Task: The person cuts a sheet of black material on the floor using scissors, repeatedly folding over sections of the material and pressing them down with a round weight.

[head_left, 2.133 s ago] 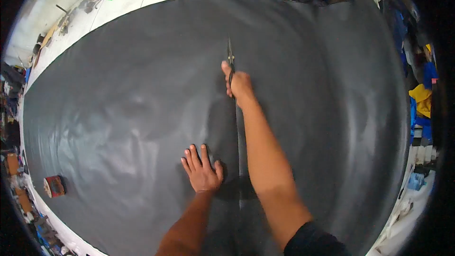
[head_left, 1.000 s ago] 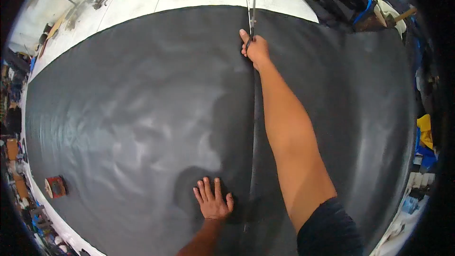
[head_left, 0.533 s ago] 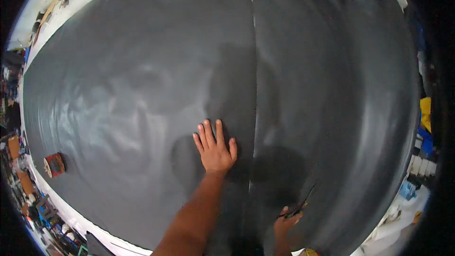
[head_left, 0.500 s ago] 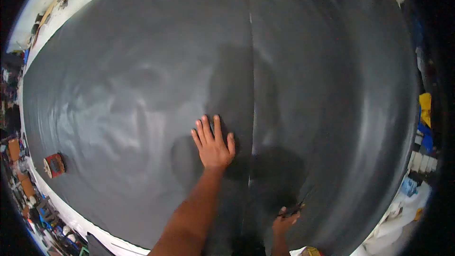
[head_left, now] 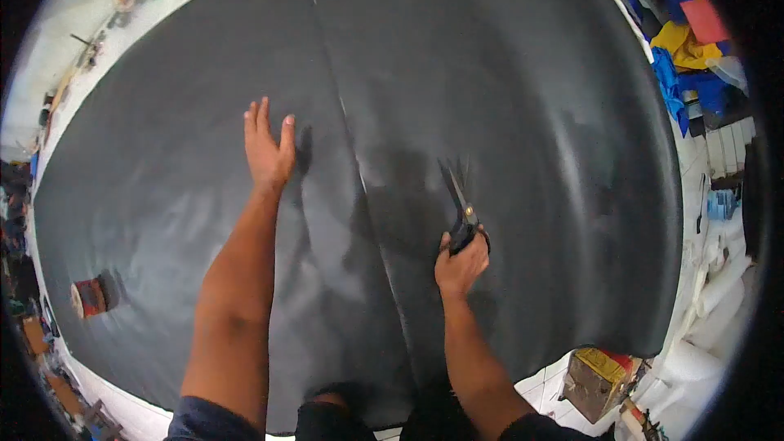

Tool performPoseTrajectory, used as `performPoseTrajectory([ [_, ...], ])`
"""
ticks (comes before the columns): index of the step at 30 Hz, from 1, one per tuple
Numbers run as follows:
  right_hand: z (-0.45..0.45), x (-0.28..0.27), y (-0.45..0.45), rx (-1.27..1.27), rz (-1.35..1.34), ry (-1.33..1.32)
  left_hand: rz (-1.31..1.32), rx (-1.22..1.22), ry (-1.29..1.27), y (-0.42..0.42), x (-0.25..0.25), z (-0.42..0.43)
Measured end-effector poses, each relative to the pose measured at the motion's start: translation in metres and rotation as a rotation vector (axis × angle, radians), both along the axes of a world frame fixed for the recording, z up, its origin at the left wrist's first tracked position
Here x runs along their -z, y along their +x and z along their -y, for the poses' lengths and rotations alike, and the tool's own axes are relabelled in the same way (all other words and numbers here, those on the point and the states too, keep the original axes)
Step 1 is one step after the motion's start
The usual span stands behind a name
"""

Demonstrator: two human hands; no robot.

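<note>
A large dark grey sheet of smooth material point(head_left: 457, 98) spreads over the floor. A pale line point(head_left: 359, 175) crosses it from the far edge toward me; whether it is a cut or a mark I cannot tell. My left hand point(head_left: 268, 147) is left of the line, fingers stretched, over the sheet; contact is unclear. In my right hand point(head_left: 462, 265), right of the line, is a pair of scissors point(head_left: 464, 212) with black handles, blades parted and pointing away from me. A reddish spool point(head_left: 88, 298) with a pale end sits on the sheet at the left.
White tiled floor point(head_left: 551, 384) shows at the near right, with a worn box point(head_left: 600, 380) beside the sheet's edge. Yellow cloth point(head_left: 684, 45) and blue items lie at the far right. White rolls point(head_left: 723, 286) lie along the right side. My knees are at the bottom edge.
My left hand has moved forward and left. My right hand has brought the scissors forward from near the bottom edge, and their blades are now spread. The view has turned, so the line slants.
</note>
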State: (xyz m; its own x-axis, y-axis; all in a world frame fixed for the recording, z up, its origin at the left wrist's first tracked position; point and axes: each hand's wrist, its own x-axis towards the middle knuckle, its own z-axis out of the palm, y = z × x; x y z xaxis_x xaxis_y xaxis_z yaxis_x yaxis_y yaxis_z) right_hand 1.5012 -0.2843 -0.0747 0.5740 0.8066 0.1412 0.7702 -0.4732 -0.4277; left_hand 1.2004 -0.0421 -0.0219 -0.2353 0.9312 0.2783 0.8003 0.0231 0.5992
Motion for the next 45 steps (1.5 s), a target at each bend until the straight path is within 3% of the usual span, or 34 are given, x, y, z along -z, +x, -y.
performPoseTrajectory([
  [3, 0.014, 0.002, -0.007, -0.028, -0.027, 0.014, 0.183, 0.209, 0.015, 0.009, -0.067, 0.11],
  [4, 0.012, -0.007, 0.0, -0.054, -0.064, 0.02, 0.118, 0.351, 0.023, 0.012, -0.088, 0.164],
  [6, 0.038, -0.037, 0.018, -0.146, -0.197, -0.011, 0.105, 0.622, -0.146, 0.007, -0.093, 0.28],
  [7, 0.06, -0.059, 0.03, -0.206, -0.242, -0.027, -0.007, 0.686, -0.353, 0.005, -0.116, 0.339],
  [8, 0.09, -0.069, 0.046, -0.234, -0.269, -0.005, -0.005, 0.824, -0.334, -0.008, -0.112, 0.391],
  [9, 0.13, -0.082, 0.055, -0.26, -0.297, 0.012, 0.019, 0.717, -0.427, -0.016, -0.12, 0.454],
  [10, 0.172, -0.122, 0.058, -0.186, -0.314, -0.201, 0.032, 0.712, -0.543, -0.031, -0.113, 0.506],
  [11, 0.218, -0.125, 0.073, -0.204, -0.309, -0.124, 0.041, 0.706, -0.645, -0.042, -0.107, 0.539],
  [13, 0.321, -0.12, 0.103, -0.217, -0.197, -0.054, -0.034, 0.672, -0.467, -0.051, -0.119, 0.603],
  [14, 0.374, -0.114, 0.115, -0.105, -0.208, -0.162, -0.098, 0.635, -0.347, -0.054, -0.126, 0.634],
  [15, 0.435, -0.117, 0.123, -0.113, -0.242, -0.154, -0.068, 0.586, -0.37, -0.055, -0.133, 0.658],
  [16, 0.484, -0.12, 0.128, -0.175, -0.315, -0.099, -0.05, 0.525, -0.348, -0.049, -0.148, 0.667],
  [19, 0.615, -0.081, 0.129, 0.12, -0.308, -0.298, 0.033, 0.404, -0.372, -0.04, -0.157, 0.696],
  [22, 0.69, -0.063, 0.114, 0.39, -0.303, -0.459, -0.011, 0.309, -0.319, -0.033, -0.166, 0.726],
  [24, 0.721, -0.039, 0.105, 0.441, -0.323, -0.414, -0.078, 0.329, -0.256, -0.035, -0.175, 0.734],
  [28, 0.746, -0.02, 0.088, 0.586, -0.394, -0.355, 0.026, 0.33, -0.39, -0.053, -0.208, 0.721],
  [30, 0.751, -0.016, 0.092, 0.425, -0.265, -0.459, 0.006, 0.255, -0.305, -0.058, -0.213, 0.71],
  [32, 0.747, -0.013, 0.114, 0.306, -0.34, -0.51, -0.073, 0.241, -0.328, -0.059, -0.208, 0.703],
  [34, 0.745, -0.006, 0.13, 0.106, -0.284, -0.886, -0.086, 0.23, -0.21, -0.06, -0.2, 0.7],
  [35, 0.738, -0.011, 0.135, -0.011, -0.115, -0.966, -0.085, 0.229, -0.222, -0.057, -0.2, 0.701],
  [36, 0.724, -0.011, 0.147, -0.222, -0.126, -0.996, -0.104, 0.256, -0.238, -0.051, -0.205, 0.705],
  [38, 0.635, -0.089, 0.12, -0.253, -0.142, -1.029, -0.114, 0.28, -0.262, -0.042, -0.214, 0.716],
  [42, 0.495, -0.061, 0.07, -0.606, -0.133, -0.33, -0.142, 0.451, -0.422, -0.029, -0.231, 0.727],
  [43, 0.481, -0.076, 0.046, -0.634, -0.121, -0.142, -0.125, 0.503, -0.471, -0.028, -0.236, 0.731],
  [45, 0.453, -0.063, 0.034, -0.648, -0.005, -0.207, -0.18, 0.502, -0.484, -0.017, -0.251, 0.737],
])
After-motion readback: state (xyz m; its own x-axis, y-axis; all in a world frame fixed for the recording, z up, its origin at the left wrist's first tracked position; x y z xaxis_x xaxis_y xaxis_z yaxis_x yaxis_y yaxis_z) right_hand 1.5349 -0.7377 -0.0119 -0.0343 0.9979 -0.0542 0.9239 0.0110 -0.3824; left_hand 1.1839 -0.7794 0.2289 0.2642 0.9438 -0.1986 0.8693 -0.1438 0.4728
